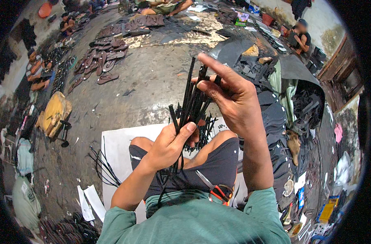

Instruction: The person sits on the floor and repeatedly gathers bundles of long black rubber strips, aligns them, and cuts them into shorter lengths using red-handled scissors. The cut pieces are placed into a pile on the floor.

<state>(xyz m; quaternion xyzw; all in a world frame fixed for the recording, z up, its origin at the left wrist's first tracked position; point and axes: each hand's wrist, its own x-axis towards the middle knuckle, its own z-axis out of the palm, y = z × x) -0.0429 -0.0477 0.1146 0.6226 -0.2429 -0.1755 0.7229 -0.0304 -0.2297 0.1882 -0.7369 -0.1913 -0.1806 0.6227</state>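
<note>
A bundle of thin black strips point(189, 101) stands upright over my lap. My left hand point(173, 142) is wrapped round its lower part, thumb across the front. At the upper end, my right hand point(230, 89) has its thumb and some fingers closed about the strips, while its index finger reaches out past them. More black strips point(205, 132) lie behind the bundle, between my knees, partly hidden by my hands. Scissors point(218, 191) with orange and black handles rest on my lap. Loose black cords point(106, 164) lie beside my left knee.
White sheet point(116, 142) under my legs. Brown sandals point(102, 61) lie in rows ahead on the left. A wooden block point(55, 114) stands at left; dark sole-shaped pieces point(273, 118) and a scrap-filled sack point(307, 101) at right. Several people sit farther off.
</note>
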